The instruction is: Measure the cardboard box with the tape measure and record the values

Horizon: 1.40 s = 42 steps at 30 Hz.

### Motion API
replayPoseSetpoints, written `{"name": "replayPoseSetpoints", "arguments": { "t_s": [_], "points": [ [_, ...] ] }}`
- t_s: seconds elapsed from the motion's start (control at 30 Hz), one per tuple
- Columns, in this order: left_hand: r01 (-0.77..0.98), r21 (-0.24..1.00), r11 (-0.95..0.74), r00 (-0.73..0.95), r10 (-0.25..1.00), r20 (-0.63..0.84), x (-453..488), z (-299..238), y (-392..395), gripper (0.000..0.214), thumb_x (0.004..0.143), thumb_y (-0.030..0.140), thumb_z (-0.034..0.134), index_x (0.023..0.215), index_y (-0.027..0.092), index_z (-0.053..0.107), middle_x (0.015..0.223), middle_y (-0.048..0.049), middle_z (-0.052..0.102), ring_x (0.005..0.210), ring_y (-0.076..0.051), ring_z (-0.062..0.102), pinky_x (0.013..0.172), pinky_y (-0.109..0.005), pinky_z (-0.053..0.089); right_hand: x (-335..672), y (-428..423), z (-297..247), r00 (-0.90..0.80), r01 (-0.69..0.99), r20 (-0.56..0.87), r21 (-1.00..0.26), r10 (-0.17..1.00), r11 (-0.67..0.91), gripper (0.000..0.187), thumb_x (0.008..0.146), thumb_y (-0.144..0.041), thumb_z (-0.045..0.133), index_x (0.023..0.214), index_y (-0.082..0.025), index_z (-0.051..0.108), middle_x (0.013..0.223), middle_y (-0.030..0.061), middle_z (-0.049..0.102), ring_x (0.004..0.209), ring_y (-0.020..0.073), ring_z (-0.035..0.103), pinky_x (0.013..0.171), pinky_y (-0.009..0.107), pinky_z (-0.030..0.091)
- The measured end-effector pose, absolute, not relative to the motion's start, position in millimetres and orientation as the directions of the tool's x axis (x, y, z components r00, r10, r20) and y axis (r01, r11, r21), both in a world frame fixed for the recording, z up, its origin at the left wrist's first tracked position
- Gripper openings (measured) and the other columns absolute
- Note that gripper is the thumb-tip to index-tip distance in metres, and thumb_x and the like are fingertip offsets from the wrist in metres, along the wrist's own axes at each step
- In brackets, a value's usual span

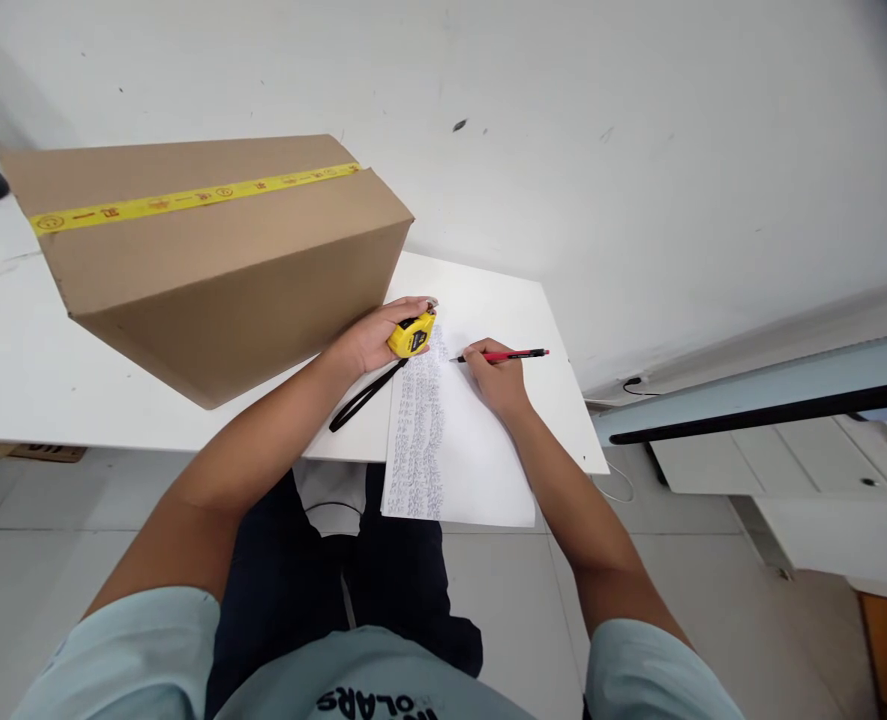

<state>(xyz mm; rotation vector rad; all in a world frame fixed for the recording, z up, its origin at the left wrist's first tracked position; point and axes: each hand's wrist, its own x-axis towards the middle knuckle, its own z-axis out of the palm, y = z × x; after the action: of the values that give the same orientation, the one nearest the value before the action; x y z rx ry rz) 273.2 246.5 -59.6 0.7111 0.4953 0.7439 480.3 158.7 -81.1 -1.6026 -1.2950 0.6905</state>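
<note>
View from my head camera. My left hand [372,335] is clenched around a yellow tape measure [413,334] resting at the top edge of a sheet of paper [480,450] — its black wrist strap [364,398] trails across the white table [53,380]. My right hand [497,375] grasps a red pen [504,355], tip on the sheet beside a column of handwriting. A taped cardboard box [210,260] stands just left of the tape measure.
</note>
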Motion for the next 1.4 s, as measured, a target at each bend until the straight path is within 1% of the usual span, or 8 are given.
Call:
{"name": "replayPoseSetpoints", "arguments": {
  "t_s": [0.53, 0.67, 0.77, 0.9, 1.03, 1.13, 1.27, 1.4],
  "points": [
    [-0.419, 0.738, 0.529, 0.642, 0.747, -0.171, 273, -60, 245, 0.03, 0.076, 0.028, 0.085, 0.098, 0.017, 0.068, 0.09, 0.0001, 0.065, 0.079, -0.013, 0.063, 0.077, -0.03, 0.058, 479, 158, -82, 0.33, 0.443, 0.165, -0.896, 0.93, 0.002, 0.018, 0.079, -0.036, 0.064, 0.07, -0.02, 0.062, 0.064, -0.0045, 0.053, 0.066, 0.0139, 0.049, 0.066, 0.03, 0.041],
    [-0.415, 0.739, 0.531, 0.649, 0.742, -0.168, 272, -59, 245, 0.03, 0.075, 0.028, 0.085, 0.098, 0.017, 0.068, 0.089, 0.0002, 0.065, 0.077, -0.012, 0.062, 0.075, -0.029, 0.057, 479, 159, -84, 0.409, 0.451, 0.245, -0.892, 0.879, 0.039, 0.027, 0.089, -0.047, 0.06, 0.095, -0.021, 0.065, 0.074, -0.0033, 0.059, 0.071, 0.0149, 0.057, 0.07, 0.03, 0.046],
    [-0.41, 0.743, 0.529, 0.649, 0.741, -0.17, 272, -60, 245, 0.031, 0.074, 0.028, 0.086, 0.098, 0.017, 0.068, 0.088, 0.0004, 0.064, 0.076, -0.013, 0.062, 0.075, -0.029, 0.057, 484, 159, -85, 0.451, 0.586, 0.378, -0.809, 0.809, 0.051, 0.037, 0.094, -0.05, 0.056, 0.115, -0.02, 0.063, 0.088, 0.0012, 0.067, 0.078, 0.0164, 0.062, 0.078, 0.032, 0.051],
    [-0.407, 0.753, 0.516, 0.645, 0.747, -0.163, 272, -60, 245, 0.033, 0.073, 0.028, 0.086, 0.097, 0.017, 0.067, 0.088, 0.0001, 0.064, 0.075, -0.013, 0.062, 0.073, -0.029, 0.056, 499, 160, -85, 0.483, 0.731, 0.412, -0.675, 0.773, -0.097, 0.038, 0.096, -0.031, 0.048, 0.127, -0.017, 0.062, 0.115, 0.0096, 0.071, 0.081, 0.0181, 0.062, 0.091, 0.041, 0.052],
    [-0.383, 0.788, 0.481, 0.639, 0.755, -0.15, 271, -60, 246, 0.037, 0.07, 0.032, 0.088, 0.097, 0.017, 0.068, 0.09, -0.0012, 0.065, 0.077, -0.013, 0.062, 0.073, -0.03, 0.057, 505, 162, -85, 0.521, 0.773, 0.315, -0.569, 0.794, -0.281, 0.046, 0.095, -0.017, 0.038, 0.135, -0.016, 0.061, 0.13, 0.0136, 0.07, 0.109, 0.0257, 0.065, 0.108, 0.05, 0.043],
    [-0.352, 0.827, 0.439, 0.624, 0.768, -0.142, 269, -59, 247, 0.043, 0.067, 0.039, 0.09, 0.098, 0.018, 0.068, 0.092, -0.0016, 0.065, 0.08, -0.014, 0.063, 0.075, -0.031, 0.057, 502, 167, -85, 0.494, 0.814, 0.224, -0.457, 0.84, -0.357, 0.044, 0.1, -0.019, 0.036, 0.133, -0.015, 0.064, 0.133, 0.0151, 0.068, 0.116, 0.0268, 0.063, 0.102, 0.041, 0.047],
    [-0.288, 0.882, 0.373, 0.606, 0.784, -0.134, 268, -57, 243, 0.048, 0.06, 0.045, 0.093, 0.095, 0.018, 0.072, 0.091, -0.0027, 0.068, 0.079, -0.015, 0.062, 0.076, -0.032, 0.055, 496, 171, -84, 0.444, 0.855, 0.186, -0.381, 0.876, -0.352, 0.04, 0.104, -0.023, 0.037, 0.126, -0.017, 0.069, 0.122, 0.0137, 0.071, 0.1, 0.0241, 0.065, 0.084, 0.033, 0.047],
    [-0.164, 0.954, 0.252, 0.594, 0.797, -0.108, 276, -51, 224, 0.038, 0.058, 0.036, 0.094, 0.085, 0.015, 0.077, 0.083, -0.0029, 0.071, 0.077, -0.013, 0.06, 0.076, -0.028, 0.047, 491, 170, -80, 0.386, 0.896, 0.159, -0.3, 0.909, -0.328, 0.039, 0.106, -0.024, 0.037, 0.122, -0.021, 0.073, 0.113, 0.0104, 0.073, 0.093, 0.0208, 0.065, 0.075, 0.029, 0.043]
  ]
}}
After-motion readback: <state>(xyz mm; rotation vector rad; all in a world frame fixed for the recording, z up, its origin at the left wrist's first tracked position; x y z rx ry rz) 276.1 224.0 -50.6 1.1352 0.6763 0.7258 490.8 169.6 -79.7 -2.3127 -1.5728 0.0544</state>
